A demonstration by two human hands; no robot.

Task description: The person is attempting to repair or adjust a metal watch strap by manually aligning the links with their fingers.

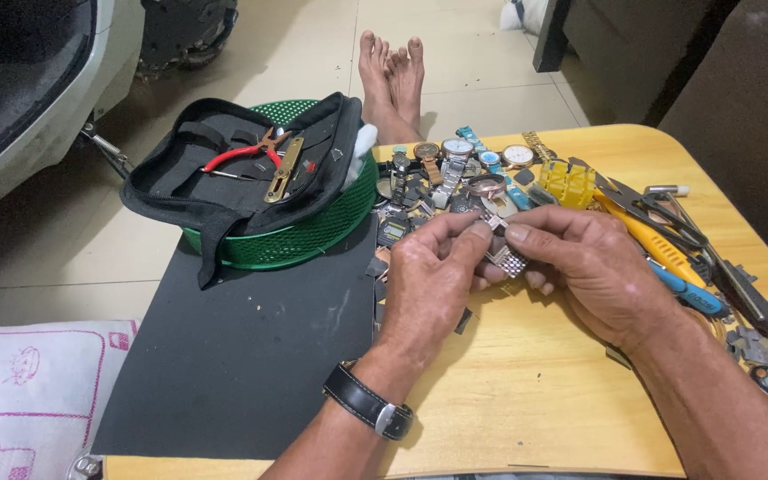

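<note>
While both hands meet over the wooden table point(526, 391), the left hand point(428, 284) and right hand point(593, 271) each pinch an end of a metal watch band point(506, 258), fingertips close & raised off the top, prob. for a closer look. Watches point(455, 164) lie piled just beyond; pliers point(668, 253) sit right of the hands. Open tool pouch point(242, 169) rests on a green basket point(313, 236), w/ a black mat point(242, 356) at left.

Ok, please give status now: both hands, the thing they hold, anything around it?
Left hand and right hand both pinch metal watch band. Held above wooden table. Loose watches and pliers close by.
</note>
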